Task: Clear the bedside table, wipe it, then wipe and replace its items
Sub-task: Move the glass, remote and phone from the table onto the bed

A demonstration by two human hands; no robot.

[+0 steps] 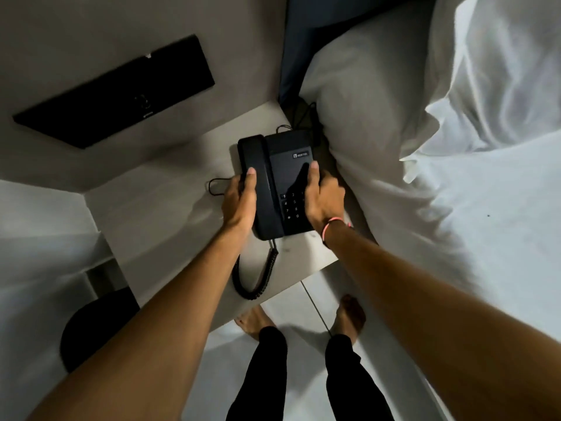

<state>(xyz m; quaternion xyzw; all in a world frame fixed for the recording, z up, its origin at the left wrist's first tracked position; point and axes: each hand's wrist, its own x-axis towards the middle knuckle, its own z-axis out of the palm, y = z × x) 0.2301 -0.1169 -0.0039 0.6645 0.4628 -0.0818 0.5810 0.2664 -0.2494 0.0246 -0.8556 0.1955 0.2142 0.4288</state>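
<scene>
While a small label near the top of its keypad panel is showing white lettering too blurred to read with certainty, the black telephone [274,186] is sitting on the pale bedside table [158,208], toward the right side next to the bed. The left hand [239,199] is gripping the handset side, thumb lying along the receiver and fingers curled under the left edge. The right hand [323,196] is clasping the opposite side, thumb pressing flat on the smooth panel above the number keys; a pink band [329,226] is circling that wrist. The coiled cord [255,278] is looping off the near table edge. A white pillow [364,123] is crowding the phone's right side, while the tabletop to the left is lying bare. A flat black panel [115,92] is hanging on the wall behind.
</scene>
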